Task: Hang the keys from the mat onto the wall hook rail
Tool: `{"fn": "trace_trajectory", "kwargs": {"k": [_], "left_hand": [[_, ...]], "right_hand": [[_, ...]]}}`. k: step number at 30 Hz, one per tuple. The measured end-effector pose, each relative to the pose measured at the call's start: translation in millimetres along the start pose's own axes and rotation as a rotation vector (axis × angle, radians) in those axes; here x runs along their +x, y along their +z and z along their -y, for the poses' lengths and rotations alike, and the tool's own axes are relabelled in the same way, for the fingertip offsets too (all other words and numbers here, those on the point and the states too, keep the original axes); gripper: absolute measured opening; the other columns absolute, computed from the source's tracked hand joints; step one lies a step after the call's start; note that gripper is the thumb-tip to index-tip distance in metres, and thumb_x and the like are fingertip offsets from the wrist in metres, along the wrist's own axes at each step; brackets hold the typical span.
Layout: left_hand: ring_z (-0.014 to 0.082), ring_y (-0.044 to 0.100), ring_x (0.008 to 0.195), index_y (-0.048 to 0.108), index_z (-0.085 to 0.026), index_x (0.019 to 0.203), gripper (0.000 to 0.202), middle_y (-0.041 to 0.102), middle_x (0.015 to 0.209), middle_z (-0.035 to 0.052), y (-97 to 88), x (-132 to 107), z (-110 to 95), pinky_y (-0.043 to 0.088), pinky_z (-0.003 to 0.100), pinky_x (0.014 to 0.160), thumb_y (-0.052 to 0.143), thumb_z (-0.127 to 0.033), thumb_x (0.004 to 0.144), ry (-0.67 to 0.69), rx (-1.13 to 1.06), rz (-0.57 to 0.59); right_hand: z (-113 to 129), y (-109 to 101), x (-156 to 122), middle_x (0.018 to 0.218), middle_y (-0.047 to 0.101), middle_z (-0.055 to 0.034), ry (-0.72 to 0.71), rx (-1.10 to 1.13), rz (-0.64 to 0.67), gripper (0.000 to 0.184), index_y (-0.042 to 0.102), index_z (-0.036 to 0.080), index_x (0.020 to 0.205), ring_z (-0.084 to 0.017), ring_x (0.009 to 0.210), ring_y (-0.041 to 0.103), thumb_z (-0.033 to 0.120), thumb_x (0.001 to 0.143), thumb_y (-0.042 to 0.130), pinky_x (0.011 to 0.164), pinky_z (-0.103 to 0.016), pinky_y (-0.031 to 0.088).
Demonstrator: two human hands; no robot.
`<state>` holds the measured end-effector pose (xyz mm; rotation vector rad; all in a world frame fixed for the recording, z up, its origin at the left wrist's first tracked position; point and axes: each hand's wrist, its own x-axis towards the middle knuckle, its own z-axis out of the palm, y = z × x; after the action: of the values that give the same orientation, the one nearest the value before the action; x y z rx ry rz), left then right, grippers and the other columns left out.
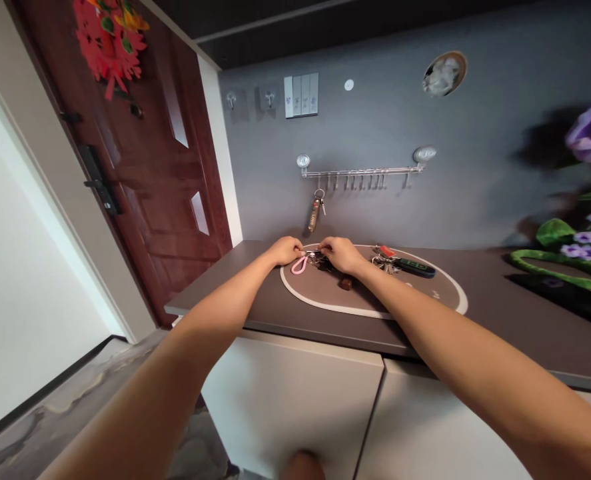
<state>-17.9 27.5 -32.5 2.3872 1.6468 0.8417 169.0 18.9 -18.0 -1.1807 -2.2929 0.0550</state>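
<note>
On an oval brown mat (375,300) with a pale rim, a bunch of keys (315,255) lies between my two hands. Its pink loop strap (299,265) hangs just below the fingertips of my left hand (288,251), which pinch the bunch's left end. From the other side, my right hand (341,253) has its thumb and fingers closed on the same bunch; the exact part gripped is too small to tell. A small brown fob (346,285) lies below the right hand. Right of that wrist rests a second key bunch (386,265) with a dark strap (415,268) and a red tag (387,251).
A clear hook rail (362,172) is fixed to the grey wall, one keyring with a brown fob (314,213) hanging from it. Purple artificial flowers (582,247) stand at the right of the counter (265,303). White cabinet doors (295,387) lie below; a dark red door (145,193) is left.
</note>
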Motion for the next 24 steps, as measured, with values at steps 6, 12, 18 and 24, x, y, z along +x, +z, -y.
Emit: {"fn": "trace_trajectory", "kwargs": {"k": [6,12,18,24], "left_hand": [[0.0101,0.046,0.051,0.063,-0.016,0.063,0.01,0.058,0.057,-0.0003,-2.6,-2,-5,0.033,0.022,0.052,0.059,-0.025,0.066,-0.075,-0.015,0.003],[0.0095,0.048,0.052,0.059,-0.014,0.063,0.008,0.058,0.058,-0.0003,-8.1,-5,-12,0.034,0.021,0.052,0.062,-0.022,0.062,-0.092,-0.131,-0.004],[0.0085,0.047,0.055,0.057,-0.014,0.065,0.017,0.056,0.06,-0.0008,-10.9,-4,-10,0.035,0.02,0.053,0.061,-0.03,0.065,-0.069,-0.28,-0.04],[0.0077,0.049,0.057,0.054,-0.013,0.072,0.017,0.057,0.064,0.0002,-14.2,-5,-16,0.037,0.02,0.055,0.059,-0.029,0.07,-0.072,-0.475,-0.091]], "right_hand": [[1,2,0,0.094,0.066,-0.0075,0.003,-0.019,0.011,0.022,0.064,0.018,0.091,-0.018,0.086,0.058,0.017,0.079,0.046,0.075,-0.024,0.038],[5,1,-1,0.091,0.066,-0.0079,0.02,-0.037,0.025,0.021,0.065,0.018,0.088,-0.018,0.083,0.058,0.016,0.078,0.047,0.072,-0.023,0.038],[5,0,-2,0.091,0.066,-0.0077,0.008,-0.016,0.021,0.019,0.064,0.018,0.088,-0.018,0.082,0.058,0.017,0.078,0.048,0.071,-0.023,0.037],[7,-2,-4,0.092,0.066,-0.0074,0.012,-0.005,-0.004,0.021,0.063,0.018,0.091,-0.017,0.083,0.058,0.018,0.08,0.045,0.07,-0.023,0.037]]}}
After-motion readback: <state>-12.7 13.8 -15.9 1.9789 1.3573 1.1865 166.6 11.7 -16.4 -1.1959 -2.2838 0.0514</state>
